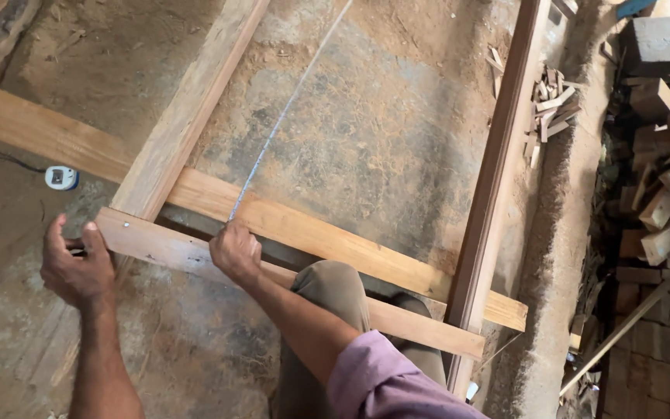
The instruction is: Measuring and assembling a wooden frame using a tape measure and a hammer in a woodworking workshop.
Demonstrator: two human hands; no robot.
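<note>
My right hand (234, 252) pinches the near end of a thin pale measuring line (284, 116) against the light wooden crosspiece (327, 237). The line runs taut up and to the right, out of the top of the view. My left hand (79, 268) rests at the left end of a lower wooden batten (172, 248), thumb and forefinger raised. A small dark thing shows between them; what it is cannot be told. A long pale plank (195, 97) and a dark moulded rail (498, 155) form the frame's sides on the dusty floor.
A small white and blue tape measure case (62, 178) with a dark strap lies on the floor at left. Wood offcuts (552, 105) lie beside the rail. Stacked scrap wood and blocks (664, 202) fill the right side. My bent knee (335, 291) is below the batten.
</note>
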